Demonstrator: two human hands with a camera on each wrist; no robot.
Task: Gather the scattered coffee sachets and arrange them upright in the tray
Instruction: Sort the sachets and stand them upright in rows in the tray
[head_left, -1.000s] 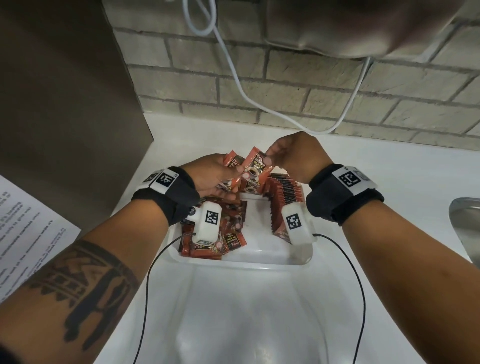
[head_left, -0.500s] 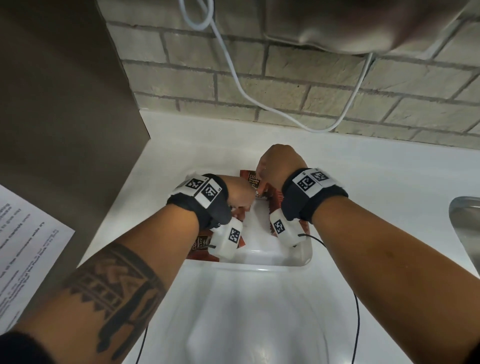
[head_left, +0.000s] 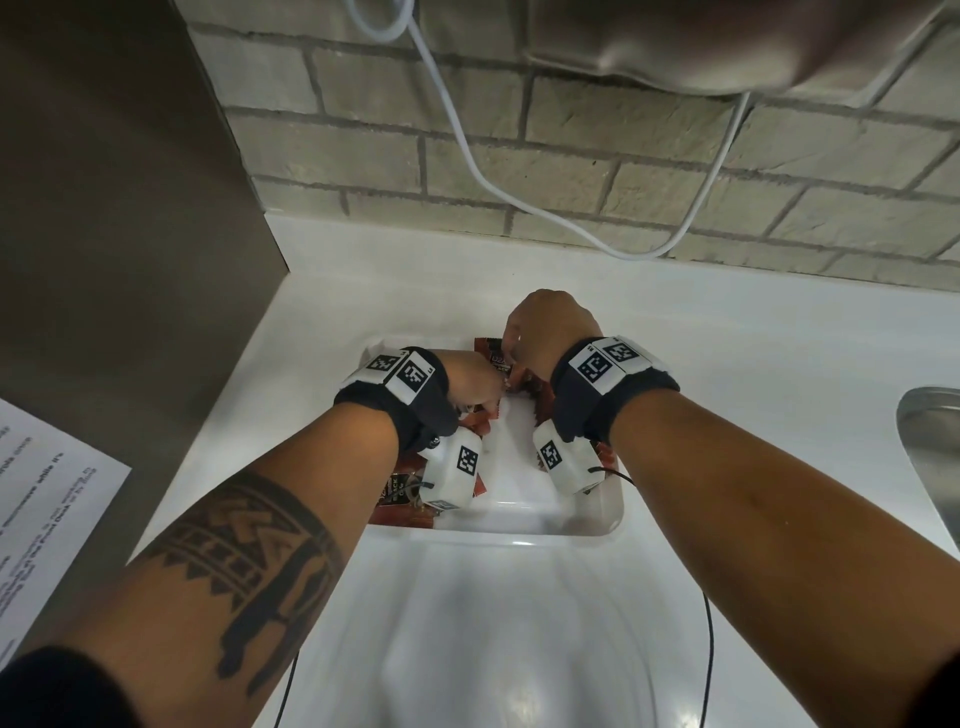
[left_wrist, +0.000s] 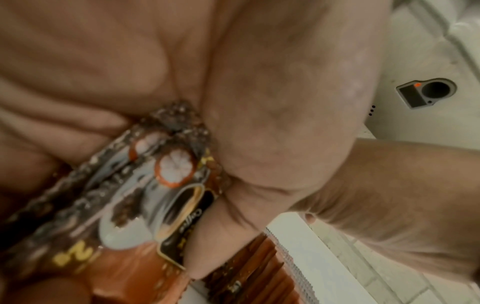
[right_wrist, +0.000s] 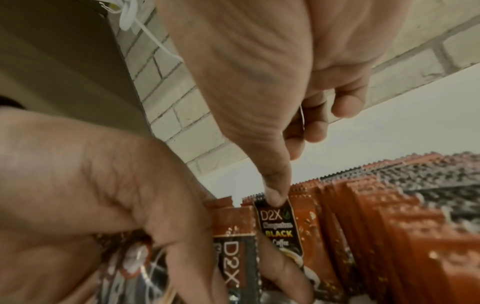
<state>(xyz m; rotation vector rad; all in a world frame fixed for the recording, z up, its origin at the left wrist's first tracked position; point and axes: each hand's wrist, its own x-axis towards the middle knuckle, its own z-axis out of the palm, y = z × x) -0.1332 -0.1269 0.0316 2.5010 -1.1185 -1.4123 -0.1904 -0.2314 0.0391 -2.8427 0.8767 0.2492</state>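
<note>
Standing sachet (right_wrist: 279, 230) upright, long axis vertical

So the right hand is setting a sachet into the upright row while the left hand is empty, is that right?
Not quite: the left hand is not empty; the left wrist view shows it gripping a bundle of sachets. The right hand does pinch a sachet at the upright row.

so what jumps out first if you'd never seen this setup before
Both hands meet over the white tray on the counter: the left hand grips a bunch of sachets, and the right hand pinches the top of one sachet. To its right, a row of sachets stands upright.
</note>
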